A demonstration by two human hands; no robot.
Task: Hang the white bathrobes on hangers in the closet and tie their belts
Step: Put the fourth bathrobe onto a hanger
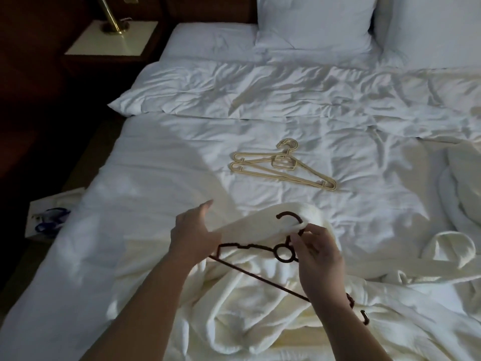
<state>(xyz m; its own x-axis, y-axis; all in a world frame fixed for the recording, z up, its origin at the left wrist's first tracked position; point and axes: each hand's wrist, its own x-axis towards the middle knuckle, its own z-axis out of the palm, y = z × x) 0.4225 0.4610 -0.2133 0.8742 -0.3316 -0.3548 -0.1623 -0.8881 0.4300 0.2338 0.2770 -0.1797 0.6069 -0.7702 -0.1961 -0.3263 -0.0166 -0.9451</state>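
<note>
A white bathrobe (234,303) lies crumpled on the near part of the bed (156,165), with a dark hanger (282,252) resting on top of it. The hanger's hook points away from the person, toward the pillows, and its long bottom bar runs slantwise across the robe to the right. The right hand (318,259) pinches the hanger's neck just above the round ring, fingers closed on it together with a fold of the robe's collar. The left hand (194,235) sits at the hanger's left shoulder, fingers bent over the robe's edge with the forefinger stretched out; whether its grip has closed on the cloth or the hanger cannot be told.

Right of the hanger, the robe's belt (447,267) trails flat across the bed, with a loop of cloth above it. Beyond the hanger, near the bed's middle, two pale hangers (281,166) lie stacked on the duvet. A second heap of white cloth (463,183) sits at the right edge. Two pillows (315,22) stand at the head of the bed, and left of them a nightstand (112,40) carries a brass lamp base (114,24).
</note>
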